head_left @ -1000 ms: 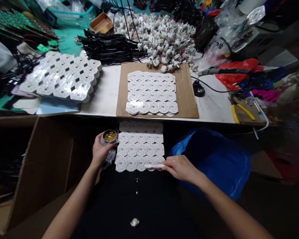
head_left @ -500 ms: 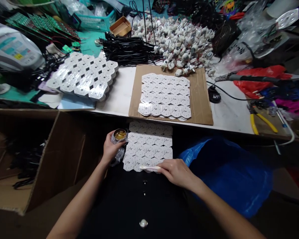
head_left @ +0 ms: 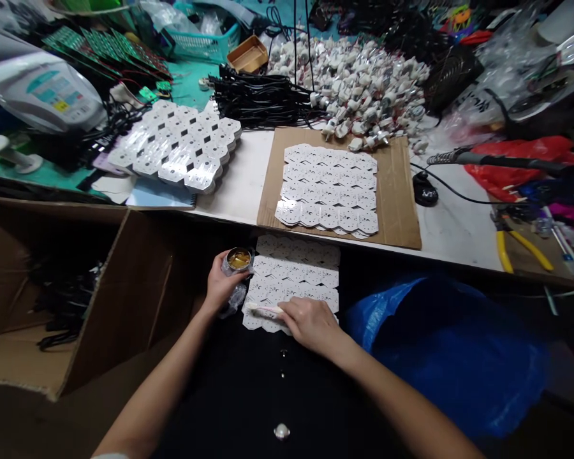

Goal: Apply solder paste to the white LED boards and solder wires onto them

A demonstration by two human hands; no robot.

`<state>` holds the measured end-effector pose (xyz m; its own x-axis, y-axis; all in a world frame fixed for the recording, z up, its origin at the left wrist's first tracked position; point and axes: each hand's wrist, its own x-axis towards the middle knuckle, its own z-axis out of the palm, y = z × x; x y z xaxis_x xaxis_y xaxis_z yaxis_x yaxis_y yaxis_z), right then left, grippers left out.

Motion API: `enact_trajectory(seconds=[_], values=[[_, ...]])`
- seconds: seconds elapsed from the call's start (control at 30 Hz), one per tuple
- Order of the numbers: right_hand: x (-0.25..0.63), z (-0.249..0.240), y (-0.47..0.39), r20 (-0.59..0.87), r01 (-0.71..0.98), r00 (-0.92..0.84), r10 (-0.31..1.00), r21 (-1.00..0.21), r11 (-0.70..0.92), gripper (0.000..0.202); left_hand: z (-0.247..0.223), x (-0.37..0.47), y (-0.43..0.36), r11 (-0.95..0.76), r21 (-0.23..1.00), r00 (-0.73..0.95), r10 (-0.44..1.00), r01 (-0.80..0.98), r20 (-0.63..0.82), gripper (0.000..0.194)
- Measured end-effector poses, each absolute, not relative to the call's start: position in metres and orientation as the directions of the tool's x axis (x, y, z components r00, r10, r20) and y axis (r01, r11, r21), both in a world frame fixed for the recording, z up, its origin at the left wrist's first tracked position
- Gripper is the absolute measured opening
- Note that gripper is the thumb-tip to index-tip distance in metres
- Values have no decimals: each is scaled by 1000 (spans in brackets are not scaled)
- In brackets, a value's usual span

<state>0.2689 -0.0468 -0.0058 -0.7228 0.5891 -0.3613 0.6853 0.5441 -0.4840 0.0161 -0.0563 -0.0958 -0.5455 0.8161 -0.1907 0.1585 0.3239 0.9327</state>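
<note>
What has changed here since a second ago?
The right hand moved the slim white-and-pink brush leftward across the white, notched-edge board, close to its left edge. Nothing was visibly picked up or let go. The left hand still holds the round metal tin with yellowish contents beside the board.

Bare forearms [head_left: 160, 376] slant inward from the near side; the left hand [head_left: 220, 284] curls farther off, the right hand [head_left: 312, 323] pinches, knuckles up.
</note>
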Motion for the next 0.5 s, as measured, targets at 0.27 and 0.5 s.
enact_trajectory(seconds=[0.27, 0.5], values=[[287, -26, -50, -310, 734, -560, 768, -615, 287, 34, -97, 11, -59, 386, 908, -557, 796, 164, -238, 71], [354, -73, -55, -321, 777, 95, 942, -567, -272, 36, -100, 6, -58, 423, 894, -540, 792, 150, -284, 73]])
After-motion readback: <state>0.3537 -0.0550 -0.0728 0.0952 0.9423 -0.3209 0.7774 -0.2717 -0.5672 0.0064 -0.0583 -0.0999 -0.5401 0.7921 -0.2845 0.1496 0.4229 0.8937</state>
